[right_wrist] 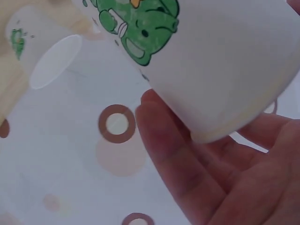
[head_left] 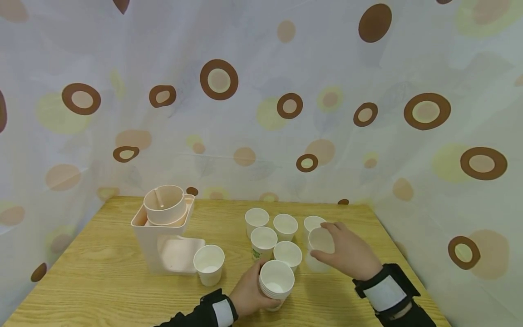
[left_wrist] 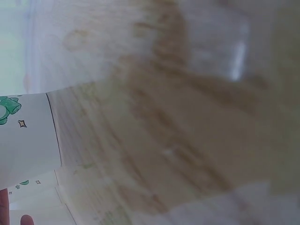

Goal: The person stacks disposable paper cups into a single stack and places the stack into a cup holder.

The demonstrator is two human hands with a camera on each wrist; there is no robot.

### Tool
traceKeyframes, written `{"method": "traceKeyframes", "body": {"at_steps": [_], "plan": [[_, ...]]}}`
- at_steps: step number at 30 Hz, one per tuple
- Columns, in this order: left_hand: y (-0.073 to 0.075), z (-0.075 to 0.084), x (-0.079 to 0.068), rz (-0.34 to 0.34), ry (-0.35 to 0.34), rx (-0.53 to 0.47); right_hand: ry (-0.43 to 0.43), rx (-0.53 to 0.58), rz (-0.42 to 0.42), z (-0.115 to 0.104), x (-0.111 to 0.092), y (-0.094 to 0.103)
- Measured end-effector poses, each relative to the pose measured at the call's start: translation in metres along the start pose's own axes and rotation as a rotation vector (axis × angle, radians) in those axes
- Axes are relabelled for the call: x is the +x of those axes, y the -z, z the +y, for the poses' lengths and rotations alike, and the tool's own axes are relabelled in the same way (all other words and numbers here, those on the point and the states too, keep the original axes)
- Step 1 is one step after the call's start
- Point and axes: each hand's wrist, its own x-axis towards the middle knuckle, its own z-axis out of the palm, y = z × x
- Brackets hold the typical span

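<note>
My left hand (head_left: 250, 290) grips a stack of nested white paper cups (head_left: 277, 278) near the front of the table. At the left edge of the left wrist view show a paper cup (left_wrist: 28, 140) with a green print and a fingertip (left_wrist: 26, 219). With thumb and fingers, my right hand (head_left: 349, 250) holds a single paper cup (head_left: 321, 240) by its upper part. Its green cartoon drawing faces the right wrist camera, and the fingers (right_wrist: 164, 140) lie along the rim. Just behind that cup stands another paper cup (head_left: 313, 222).
Several upright paper cups (head_left: 263, 238) stand grouped between the hands and the back edge. On the left is a pale pink bin (head_left: 149, 247) with a round container (head_left: 164, 206) in its top. One more paper cup (head_left: 209, 265) stands beside it. A patterned curtain (head_left: 245, 127) surrounds the wooden table (head_left: 94, 272).
</note>
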Motion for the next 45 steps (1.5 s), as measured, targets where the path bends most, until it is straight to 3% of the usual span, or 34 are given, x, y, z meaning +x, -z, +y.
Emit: {"method": "traceKeyframes", "body": {"at_steps": [15,28,38,45], "plan": [[0.0,-0.001,0.0,0.001,-0.01,-0.001,0.114,0.028,0.043,-0.036,-0.001,0.001],[0.0,-0.001,0.001,-0.017,0.005,-0.004,0.155,0.049,0.012,-0.056,0.002,-0.011],[0.001,-0.001,0.0,-0.021,-0.009,-0.012,0.188,0.003,0.072,-0.067,0.005,-0.025],[0.002,0.0,0.001,-0.026,0.016,-0.006,0.205,0.005,0.011,-0.076,0.007,-0.03]]}}
